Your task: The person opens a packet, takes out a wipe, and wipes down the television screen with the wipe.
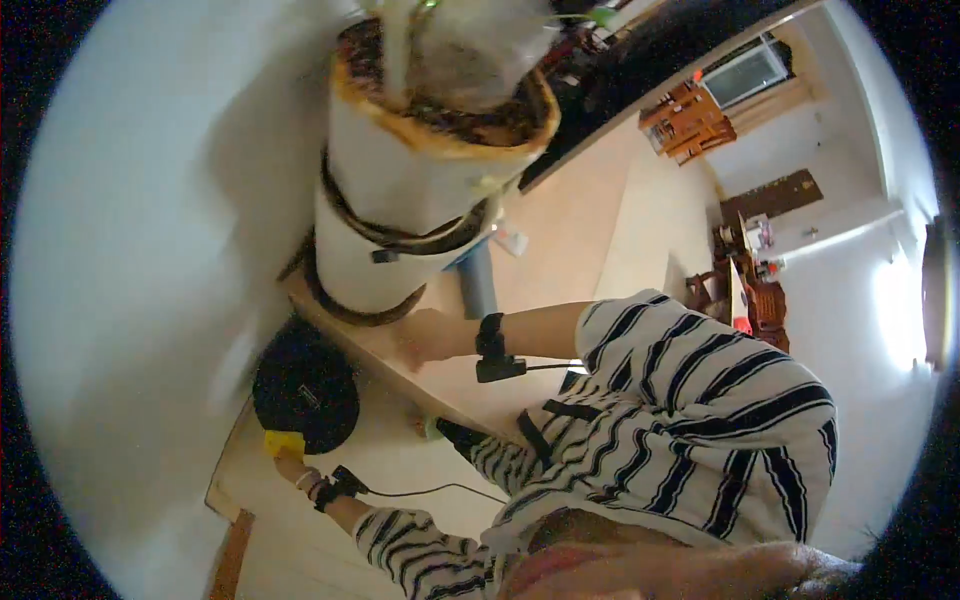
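Yellow cloth [285, 443] lies at the near edge of a round black object [305, 375] on the left; the left hand [290, 468] looks closed on it, while the right hand [428, 335] is by the ledge [455, 376], beside the lower white pot [358, 272], too blurred to tell whether it grips. Good handling here probably means the cloth flat, with light, even pressure; the right forearm is best kept clear of the pot.

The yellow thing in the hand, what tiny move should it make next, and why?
Maybe the hand could slide the yellow thing, perhaps a cloth, a little inward over the round black thing, because it shows just at the edge.
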The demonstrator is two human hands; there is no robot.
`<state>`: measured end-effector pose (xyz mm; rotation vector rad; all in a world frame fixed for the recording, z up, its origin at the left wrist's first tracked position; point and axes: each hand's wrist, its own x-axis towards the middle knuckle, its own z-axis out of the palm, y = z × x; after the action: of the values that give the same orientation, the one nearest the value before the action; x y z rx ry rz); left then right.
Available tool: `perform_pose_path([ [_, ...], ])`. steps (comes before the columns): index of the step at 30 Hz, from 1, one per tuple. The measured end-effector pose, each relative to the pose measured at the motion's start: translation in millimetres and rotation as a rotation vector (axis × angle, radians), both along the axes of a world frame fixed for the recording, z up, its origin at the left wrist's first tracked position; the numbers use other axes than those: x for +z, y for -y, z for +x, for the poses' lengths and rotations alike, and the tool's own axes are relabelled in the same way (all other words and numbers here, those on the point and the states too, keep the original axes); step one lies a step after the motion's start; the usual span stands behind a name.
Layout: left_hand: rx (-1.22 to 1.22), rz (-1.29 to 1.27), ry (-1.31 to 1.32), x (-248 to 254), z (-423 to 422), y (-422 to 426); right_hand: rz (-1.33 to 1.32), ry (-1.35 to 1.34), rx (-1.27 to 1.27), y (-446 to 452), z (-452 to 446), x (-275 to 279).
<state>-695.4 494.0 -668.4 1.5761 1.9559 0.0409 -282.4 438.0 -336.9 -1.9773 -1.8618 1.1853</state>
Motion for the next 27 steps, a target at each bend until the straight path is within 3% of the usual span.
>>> perform_pose_path([
  [2, -0.016, -0.022, -0.036, 11.8, 3.5, -1.3, 0.034, -0.014, -0.043, -2.4, 0.4, -7.7],
  [4, -0.032, -0.026, -0.050, 22.8, 9.4, 0.5, -0.008, 0.236, 0.223, -5.0, 2.6, -15.2],
  [5, -0.047, -0.016, -0.049, 19.2, 8.8, 0.9, 0.000, 0.239, 0.207, -5.3, 3.6, -11.5],
  [7, -0.251, 0.223, 0.195, -1.4, 10.9, 4.3, 0.034, 0.035, 0.023, -5.1, 2.5, -5.8],
  [10, -0.239, 0.110, 0.154, 2.9, 30.5, 2.7, 0.127, 0.078, 0.086, -5.4, 3.4, -3.9],
  [14, -0.206, 0.002, 0.132, 1.1, 47.9, 2.6, 0.074, 0.062, -0.027, -7.6, 1.2, -5.5],
  [17, -0.181, -0.048, 0.146, 2.8, 53.6, 2.4, 0.062, 0.189, 0.073, -12.0, 2.1, -3.0],
  [19, -0.155, -0.076, 0.173, 7.3, 55.0, 1.1, -0.295, 0.213, 0.035, -24.6, -6.3, 30.0],
  [23, -0.054, -0.124, 0.263, 23.9, 50.9, 3.2, -0.225, 0.111, 0.083, -26.7, -8.9, 43.0],
  [25, 0.060, -0.169, 0.390, 33.3, 41.9, 4.1, -0.033, -0.151, -0.438, -23.1, -26.1, 97.8],
  [27, 0.298, -0.254, 0.666, 35.6, 25.9, 3.9, 0.072, -0.172, -0.460, -14.8, -28.9, 91.4],
])
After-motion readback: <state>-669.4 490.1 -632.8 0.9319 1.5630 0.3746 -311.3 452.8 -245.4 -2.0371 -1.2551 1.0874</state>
